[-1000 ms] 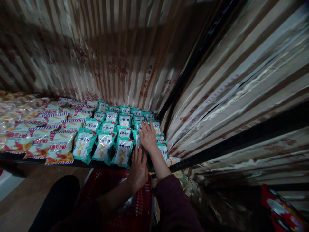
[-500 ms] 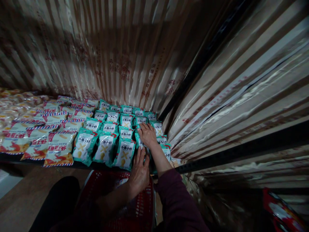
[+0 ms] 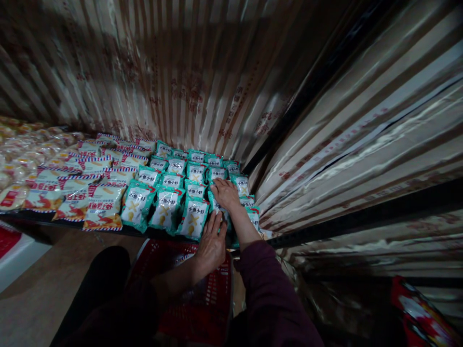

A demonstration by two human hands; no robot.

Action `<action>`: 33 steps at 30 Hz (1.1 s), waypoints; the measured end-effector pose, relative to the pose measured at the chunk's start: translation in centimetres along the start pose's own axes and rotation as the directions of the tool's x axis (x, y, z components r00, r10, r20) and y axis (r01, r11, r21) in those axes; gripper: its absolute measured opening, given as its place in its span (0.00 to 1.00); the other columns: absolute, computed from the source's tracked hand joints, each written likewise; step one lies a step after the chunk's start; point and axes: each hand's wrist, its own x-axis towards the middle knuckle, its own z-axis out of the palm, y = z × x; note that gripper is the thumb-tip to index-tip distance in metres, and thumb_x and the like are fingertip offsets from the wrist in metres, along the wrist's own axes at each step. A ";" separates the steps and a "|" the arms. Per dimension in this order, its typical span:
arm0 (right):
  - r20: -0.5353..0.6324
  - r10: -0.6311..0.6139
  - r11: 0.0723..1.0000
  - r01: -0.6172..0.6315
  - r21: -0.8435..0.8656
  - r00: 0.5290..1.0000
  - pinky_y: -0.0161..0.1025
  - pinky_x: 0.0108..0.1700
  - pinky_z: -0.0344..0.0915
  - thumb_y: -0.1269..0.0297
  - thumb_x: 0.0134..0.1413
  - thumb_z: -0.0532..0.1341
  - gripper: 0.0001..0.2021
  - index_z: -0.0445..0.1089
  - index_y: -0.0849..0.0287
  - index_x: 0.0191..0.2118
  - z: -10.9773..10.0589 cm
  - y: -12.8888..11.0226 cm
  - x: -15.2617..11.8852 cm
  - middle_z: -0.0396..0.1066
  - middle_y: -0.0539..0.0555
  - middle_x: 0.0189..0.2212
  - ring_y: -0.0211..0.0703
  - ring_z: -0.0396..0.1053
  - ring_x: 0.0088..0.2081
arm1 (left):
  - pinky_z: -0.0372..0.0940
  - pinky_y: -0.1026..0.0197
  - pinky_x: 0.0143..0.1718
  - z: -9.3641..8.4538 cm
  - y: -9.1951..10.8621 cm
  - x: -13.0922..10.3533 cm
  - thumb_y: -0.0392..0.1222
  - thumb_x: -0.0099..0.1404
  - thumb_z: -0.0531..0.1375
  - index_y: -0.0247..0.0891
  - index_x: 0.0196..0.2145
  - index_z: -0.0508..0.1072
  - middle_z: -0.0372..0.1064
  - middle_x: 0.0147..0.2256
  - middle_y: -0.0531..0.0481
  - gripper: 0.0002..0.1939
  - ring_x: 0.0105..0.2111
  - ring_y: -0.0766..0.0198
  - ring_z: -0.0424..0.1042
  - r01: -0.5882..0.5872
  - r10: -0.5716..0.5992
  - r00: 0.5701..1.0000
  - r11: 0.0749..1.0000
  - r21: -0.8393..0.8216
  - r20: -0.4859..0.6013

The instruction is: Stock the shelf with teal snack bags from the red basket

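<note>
Rows of green-and-white snack packets lie on a dark shelf in the head view. My right hand rests palm down on packets toward the right of the rows, fingers extended. Just in front of it, my left hand lies with fingers stretched out against the lower part of a packet at the shelf's front edge. Both hands partly cover that packet. Neither hand has anything gripped that I can see.
Red-and-white striped snack packets and small clear-wrapped items fill the shelf's left. A red basket sits below the front edge. Striped plastic-wrapped stacks rise behind, with a dark metal post at the right.
The view has shifted, so the shelf contents appear slightly higher and farther right. Both hands stay over nearly the same packets, with little visible motion relative to them.
</note>
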 end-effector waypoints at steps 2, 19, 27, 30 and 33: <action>-0.017 -0.002 1.000 0.002 0.006 1.000 0.50 0.60 0.52 0.53 0.65 0.44 0.23 0.61 0.55 0.60 0.1 0.1 -0.1 0.60 0.53 0.62 0.51 0.55 0.61 | 0.49 0.42 0.63 -0.1 -0.1 0.0 0.28 0.55 0.52 0.26 0.58 0.60 0.41 0.66 0.33 0.31 0.67 0.47 0.33 -0.011 0.011 1.000 1.000 0.005 -0.004; -0.358 -0.140 0.961 0.214 0.176 0.923 0.51 0.60 0.58 0.60 0.65 0.45 0.21 0.69 0.64 0.52 0.5 0.3 0.2 0.70 0.63 0.52 0.50 0.64 0.56 | 0.49 0.38 0.62 -1.1 -0.4 -0.8 0.27 0.57 0.52 0.30 0.55 0.65 0.42 0.66 0.33 0.26 0.67 0.45 0.30 -0.131 0.141 0.982 0.988 0.084 -0.127; -0.291 -0.269 0.923 0.332 0.196 0.918 0.47 0.61 0.57 0.63 0.63 0.48 0.18 0.69 0.61 0.52 0.3 -2.9 -2.3 0.71 0.58 0.50 0.46 0.64 0.55 | 0.48 0.37 0.62 -2.5 -4.1 -4.9 0.33 0.63 0.54 0.36 0.61 0.58 0.34 0.68 0.38 0.27 0.67 0.43 0.30 0.046 0.022 0.945 0.980 0.196 -0.327; -0.181 -0.243 0.956 0.267 0.120 0.953 0.47 0.62 0.54 0.65 0.63 0.48 0.19 0.67 0.61 0.54 0.2 -3.7 -1.7 0.70 0.58 0.52 0.47 0.62 0.57 | 0.50 0.38 0.61 -2.2 -4.9 -5.7 0.38 0.63 0.57 0.38 0.63 0.55 0.33 0.68 0.38 0.31 0.67 0.43 0.32 0.060 0.002 0.957 0.977 0.204 -0.290; -0.063 -0.218 0.974 0.221 0.051 0.974 0.44 0.62 0.53 0.68 0.63 0.48 0.19 0.67 0.61 0.54 -0.3 -4.4 -0.4 0.70 0.58 0.52 0.46 0.63 0.56 | 0.50 0.40 0.62 -1.9 -4.9 -5.5 0.37 0.62 0.57 0.39 0.63 0.56 0.32 0.68 0.38 0.31 0.67 0.43 0.34 0.080 -0.015 0.957 0.974 0.211 -0.291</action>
